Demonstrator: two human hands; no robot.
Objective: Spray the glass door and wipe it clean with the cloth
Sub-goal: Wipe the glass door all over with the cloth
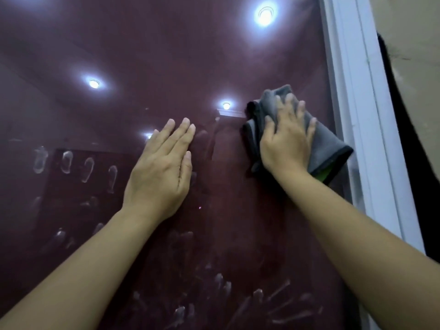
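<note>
Glass door point(166, 55) filling nearly the whole view, dark maroon behind the pane, glossy, with round ceiling lights point(265, 14) mirrored in it. Surface far from clean: pale oval fingerprints point(66, 161) in a row at the left, more finger smudges and streaks point(223, 287) low down in the middle and toward the right. White door frame point(357, 115) along the right edge, beige wall beyond it. Grey cloth point(331, 144), folded and bunched, dark-edged with a sliver of green at its lower corner, pressed flat to the glass just beside the frame. Right hand point(285, 141) spread over the cloth, fingers straight and slightly apart, pressing it to the pane. Left hand point(162, 167) flat on bare glass to the left, fingers straight and close together, holding nothing. Hands apart, a strip of bare glass between them.
</note>
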